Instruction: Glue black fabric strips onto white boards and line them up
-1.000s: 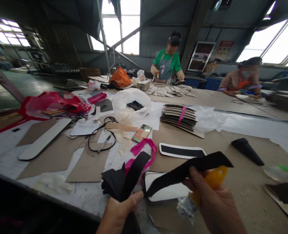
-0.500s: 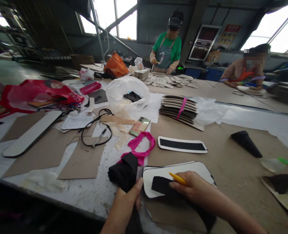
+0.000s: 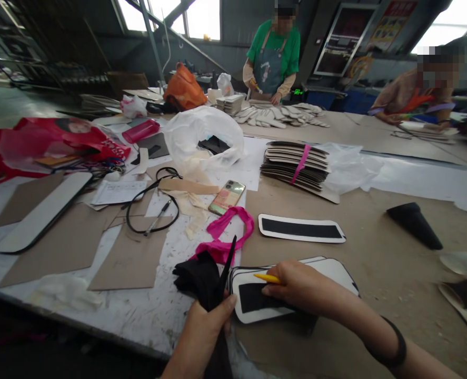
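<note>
One black fabric strip lies flat on a black-edged white panel, at 5 o'clock in the view, and the panel rests on a brown kraft sheet. Over it, the right hand has its fingers closed on a yellow marker, whose tip sits just above the strip. The right forearm, with a black wristband, covers the panel's lower right edge. At 6 o'clock, the left hand is closed around a black fabric bundle, one narrow end standing up. A pink ribbon touches the bundle at 12 o'clock from it. Beyond lie a second black-and-white panel, a smartphone and a stack of cardboard templates bound with a pink band. A black cone stands apart at 3 o'clock. Farther off, a co-worker in a green shirt works at 12 o'clock.
</note>
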Available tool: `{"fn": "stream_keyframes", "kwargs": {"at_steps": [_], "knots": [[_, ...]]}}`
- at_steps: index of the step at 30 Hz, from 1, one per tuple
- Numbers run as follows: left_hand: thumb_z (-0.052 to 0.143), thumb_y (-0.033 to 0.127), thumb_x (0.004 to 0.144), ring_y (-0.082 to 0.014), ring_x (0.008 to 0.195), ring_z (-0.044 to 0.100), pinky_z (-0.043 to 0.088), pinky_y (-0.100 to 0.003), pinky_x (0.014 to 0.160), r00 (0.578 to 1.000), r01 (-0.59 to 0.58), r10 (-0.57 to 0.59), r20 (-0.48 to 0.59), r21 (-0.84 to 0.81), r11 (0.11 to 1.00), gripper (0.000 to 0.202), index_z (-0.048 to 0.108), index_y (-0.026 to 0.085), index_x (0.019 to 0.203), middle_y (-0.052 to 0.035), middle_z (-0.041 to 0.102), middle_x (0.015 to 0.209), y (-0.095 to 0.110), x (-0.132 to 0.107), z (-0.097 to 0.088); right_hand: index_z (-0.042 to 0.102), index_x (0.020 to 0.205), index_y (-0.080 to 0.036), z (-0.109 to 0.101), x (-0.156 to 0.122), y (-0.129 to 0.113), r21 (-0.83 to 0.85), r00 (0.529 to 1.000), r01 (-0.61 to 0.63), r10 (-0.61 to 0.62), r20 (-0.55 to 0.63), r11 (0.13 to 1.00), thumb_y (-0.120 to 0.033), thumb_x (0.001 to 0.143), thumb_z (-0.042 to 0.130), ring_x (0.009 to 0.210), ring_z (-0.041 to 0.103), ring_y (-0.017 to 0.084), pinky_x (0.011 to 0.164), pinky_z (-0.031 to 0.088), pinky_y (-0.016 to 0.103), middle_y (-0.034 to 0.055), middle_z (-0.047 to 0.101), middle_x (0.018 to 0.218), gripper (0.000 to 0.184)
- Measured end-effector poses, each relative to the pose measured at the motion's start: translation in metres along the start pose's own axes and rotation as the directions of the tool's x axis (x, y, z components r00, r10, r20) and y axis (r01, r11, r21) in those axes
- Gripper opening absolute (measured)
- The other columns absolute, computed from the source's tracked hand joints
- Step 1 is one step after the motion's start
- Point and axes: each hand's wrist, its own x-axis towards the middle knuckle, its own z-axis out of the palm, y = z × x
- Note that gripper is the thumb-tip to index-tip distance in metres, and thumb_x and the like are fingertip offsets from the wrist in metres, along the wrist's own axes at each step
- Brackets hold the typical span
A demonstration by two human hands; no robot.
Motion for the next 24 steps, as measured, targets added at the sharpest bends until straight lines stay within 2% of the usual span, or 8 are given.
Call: {"fn": "stream_keyframes", "kwargs": {"at_steps": [6, 9, 13, 16, 20, 24], "knots": [[0.067, 0.047, 0.063, -0.0111, 0.044, 0.041, 0.030, -0.023, 0.048, 0.999, -0.017, 0.019, -0.040, 0.036, 0.999, 0.035, 0.055, 0.015, 0.072, 0.0044, 0.049, 0.042, -0.001, 0.002, 0.001, 0.068, 0.077, -0.019, -0.001, 0.001, -0.005, -0.114, 0.999, 0.029, -0.034, -0.042, 0.993, -0.031, 0.079, 0.054, 0.061, 0.059, 0.017, 0.049, 0.030, 0.022, 0.0058, 0.066, 0.068, 0.019], [0.067, 0.047, 0.062, -0.0123, 0.045, 0.042, 0.031, -0.023, 0.048, 0.998, -0.025, 0.027, -0.054, 0.044, 0.999, 0.033, 0.054, 0.017, 0.061, 0.0033, 0.049, 0.042, 0.003, 0.000, 0.003, 0.069, 0.080, -0.019, -0.002, 0.001, -0.006, -0.165, 0.996, 0.043, -0.054, -0.064, 0.985, -0.031, 0.080, 0.054, 0.065, 0.061, 0.019, 0.050, 0.030, 0.023, 0.0075, 0.068, 0.071, 0.019], [0.073, 0.046, 0.054, -0.0137, 0.046, 0.043, 0.034, -0.025, 0.050, 0.997, -0.011, 0.017, -0.076, 0.081, 0.997, 0.036, 0.050, 0.018, 0.052, 0.0034, 0.048, 0.042, 0.008, -0.001, 0.007, 0.070, 0.080, -0.019, -0.003, 0.002, -0.009, -0.206, 0.995, 0.052, -0.067, -0.069, 0.977, -0.031, 0.080, 0.056, 0.063, 0.062, 0.020, 0.049, 0.030, 0.023, 0.0080, 0.068, 0.071, 0.018], [0.070, 0.046, 0.057, -0.0134, 0.042, 0.041, 0.031, -0.025, 0.048, 0.995, -0.029, 0.044, -0.092, 0.164, 0.986, 0.037, 0.047, 0.019, 0.046, 0.0030, 0.046, 0.038, 0.007, 0.002, 0.008, 0.070, 0.081, -0.019, -0.003, -0.001, -0.014, -0.213, 0.995, 0.047, -0.064, -0.074, 0.976, -0.031, 0.078, 0.057, 0.066, 0.063, 0.021, 0.049, 0.031, 0.024, 0.0081, 0.069, 0.071, 0.017], [0.068, 0.053, 0.057, -0.0148, 0.041, 0.042, 0.031, -0.027, 0.048, 0.994, -0.036, 0.060, -0.094, 0.238, 0.970, 0.043, 0.046, 0.019, 0.041, 0.0013, 0.046, 0.036, 0.002, 0.006, 0.005, 0.069, 0.080, -0.021, -0.005, -0.018, -0.007, -0.210, 0.995, -0.024, 0.004, -0.098, 0.977, -0.033, 0.074, 0.061, 0.070, 0.063, 0.021, 0.053, 0.032, 0.024, 0.0067, 0.069, 0.074, 0.016], [0.067, 0.059, 0.055, -0.0169, 0.042, 0.046, 0.034, -0.030, 0.051, 0.997, -0.010, 0.031, -0.073, 0.275, 0.961, 0.049, 0.047, 0.018, 0.038, -0.0007, 0.048, 0.036, -0.001, 0.010, 0.001, 0.064, 0.076, -0.019, -0.014, -0.055, 0.027, -0.175, 0.972, -0.195, 0.167, -0.162, 0.965, -0.030, 0.078, 0.056, 0.072, 0.061, 0.019, 0.056, 0.034, 0.023, 0.0051, 0.067, 0.078, 0.014]]}}
